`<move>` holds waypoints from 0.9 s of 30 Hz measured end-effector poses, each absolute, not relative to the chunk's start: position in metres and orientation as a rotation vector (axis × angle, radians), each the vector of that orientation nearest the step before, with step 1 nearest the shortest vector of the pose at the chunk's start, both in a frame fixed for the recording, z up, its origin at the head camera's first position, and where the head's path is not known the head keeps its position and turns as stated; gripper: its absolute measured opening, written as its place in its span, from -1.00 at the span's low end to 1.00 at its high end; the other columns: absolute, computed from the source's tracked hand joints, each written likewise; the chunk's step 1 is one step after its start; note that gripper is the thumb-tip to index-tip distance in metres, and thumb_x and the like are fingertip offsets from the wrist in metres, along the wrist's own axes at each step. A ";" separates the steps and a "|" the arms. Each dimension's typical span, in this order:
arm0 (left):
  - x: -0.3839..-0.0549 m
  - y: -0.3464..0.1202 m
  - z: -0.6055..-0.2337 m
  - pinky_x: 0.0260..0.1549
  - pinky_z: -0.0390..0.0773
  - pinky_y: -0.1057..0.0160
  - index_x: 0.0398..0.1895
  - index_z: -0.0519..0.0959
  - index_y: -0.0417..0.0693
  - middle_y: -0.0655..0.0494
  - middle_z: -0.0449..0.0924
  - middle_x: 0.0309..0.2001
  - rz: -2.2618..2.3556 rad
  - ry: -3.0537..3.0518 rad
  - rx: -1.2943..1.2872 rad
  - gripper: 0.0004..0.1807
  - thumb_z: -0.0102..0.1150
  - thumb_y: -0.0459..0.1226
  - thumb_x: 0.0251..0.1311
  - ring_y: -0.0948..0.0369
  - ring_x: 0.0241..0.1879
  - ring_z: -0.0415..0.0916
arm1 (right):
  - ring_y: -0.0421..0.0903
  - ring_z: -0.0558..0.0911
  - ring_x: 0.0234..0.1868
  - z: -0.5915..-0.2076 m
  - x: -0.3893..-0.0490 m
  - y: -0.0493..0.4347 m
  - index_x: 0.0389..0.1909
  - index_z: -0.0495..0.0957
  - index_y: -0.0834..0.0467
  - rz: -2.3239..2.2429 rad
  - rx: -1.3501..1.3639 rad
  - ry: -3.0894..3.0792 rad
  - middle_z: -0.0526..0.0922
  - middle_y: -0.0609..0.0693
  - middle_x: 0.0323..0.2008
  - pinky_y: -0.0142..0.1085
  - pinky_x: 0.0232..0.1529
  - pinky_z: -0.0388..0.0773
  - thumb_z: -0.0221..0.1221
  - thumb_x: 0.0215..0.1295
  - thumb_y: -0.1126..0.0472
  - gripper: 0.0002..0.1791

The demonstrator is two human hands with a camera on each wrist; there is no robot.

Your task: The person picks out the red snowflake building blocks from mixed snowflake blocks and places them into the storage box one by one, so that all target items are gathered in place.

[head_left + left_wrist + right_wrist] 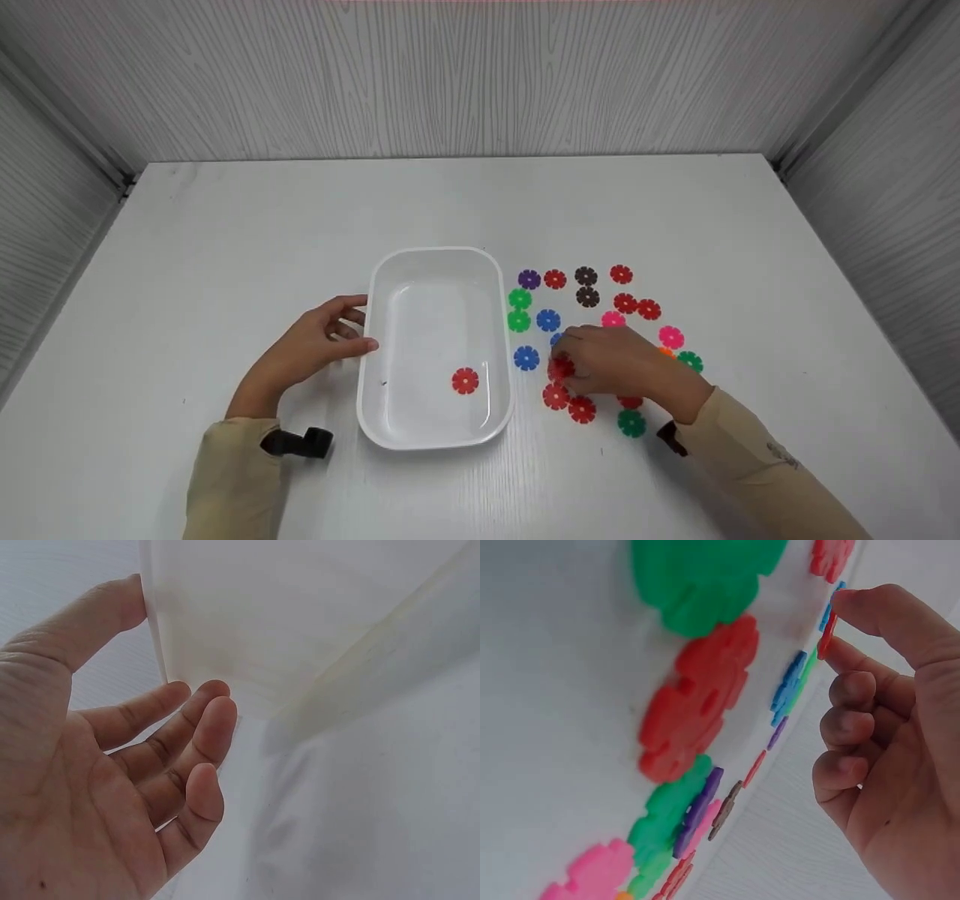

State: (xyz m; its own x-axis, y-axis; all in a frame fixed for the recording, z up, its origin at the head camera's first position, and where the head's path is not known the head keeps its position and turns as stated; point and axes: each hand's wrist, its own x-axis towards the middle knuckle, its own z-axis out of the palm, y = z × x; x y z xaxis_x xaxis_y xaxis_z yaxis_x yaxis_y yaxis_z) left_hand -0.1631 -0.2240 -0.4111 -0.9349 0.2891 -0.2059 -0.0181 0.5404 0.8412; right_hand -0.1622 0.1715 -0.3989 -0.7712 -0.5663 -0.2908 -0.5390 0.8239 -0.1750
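Tray point(435, 322): on table point(225, 225), left of discs point(526, 361)
Lone disc point(458, 381): in tray's near half
Left hand point(311, 345): at left rim point(361, 386)
Right hand point(615, 360): among discs

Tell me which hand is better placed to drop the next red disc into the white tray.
The right hand, I'd judge: it pinches a red disc to the right of the white tray. The left hand touches the tray's left rim, with the tray between it and the scattered discs.

Head view: high, wide, facing forward and down over bench point(225, 225). Left wrist: close on left hand point(127, 757) and tray point(225, 622). Right wrist: close, tilted, along discs point(673, 726) beside right hand point(900, 735). Head shares tray with left, discs with right.
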 end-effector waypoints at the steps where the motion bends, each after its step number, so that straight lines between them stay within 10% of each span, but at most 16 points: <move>1: -0.163 -0.224 -0.411 -0.14 0.43 0.20 0.39 0.27 -0.04 -0.06 0.47 0.08 1.347 2.463 0.224 -0.22 0.34 -0.05 0.12 0.15 -0.08 0.49 | -0.09 0.60 -0.08 -0.397 -0.162 0.172 0.03 0.56 0.05 -0.130 -0.852 2.689 0.63 -0.03 -0.09 -0.21 -0.22 0.64 0.48 -0.11 0.02 -0.39; 27: -0.161 -0.223 -0.408 -0.14 0.46 0.22 0.40 0.25 -0.06 -0.07 0.45 0.11 1.328 2.455 0.211 -0.20 0.32 -0.05 0.13 0.15 -0.05 0.47 | -0.11 0.61 -0.28 -0.360 -0.151 0.151 -0.04 0.59 0.06 -0.523 -1.042 2.821 0.66 0.00 -0.23 -0.34 -0.35 0.62 0.47 -0.07 0.03 -0.48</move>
